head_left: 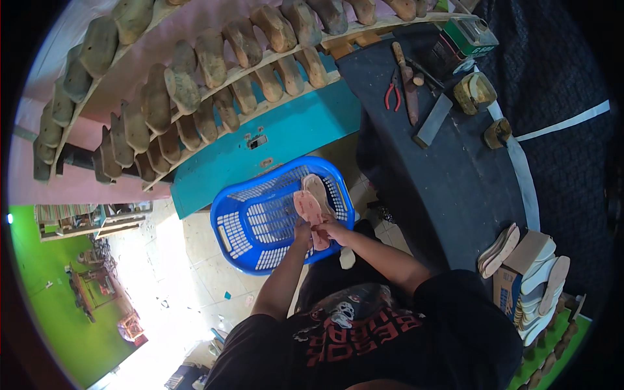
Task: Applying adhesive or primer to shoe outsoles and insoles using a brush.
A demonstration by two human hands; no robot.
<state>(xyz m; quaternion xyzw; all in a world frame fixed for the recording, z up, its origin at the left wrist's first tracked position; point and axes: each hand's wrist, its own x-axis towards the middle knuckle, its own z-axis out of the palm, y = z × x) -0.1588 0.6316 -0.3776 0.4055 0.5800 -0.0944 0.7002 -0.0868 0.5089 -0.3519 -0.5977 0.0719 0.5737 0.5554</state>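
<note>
Over a blue plastic basket [239,260], my two hands hold a pinkish insole [305,205] with red markings on its face. My left hand [302,232] closes on its left edge near the narrower part. From the other side, my right hand [332,230] grips the same insole, its fingers bent over the surface. Partly behind it, a second, tan insole [313,183] lies at the basket's right end; the upper insole covers some of it. Below my right wrist, a pale rounded piece [348,259] shows against my dark clothing.
Wooden shoe lasts [211,58] line the shelves ahead, above a turquoise panel [273,133]. At right, a dark-covered table [416,182] carries red pliers [392,96], a grey block [433,121] and a green tin [468,39]. Stacked insoles [538,286] stand beside a cardboard box [509,279].
</note>
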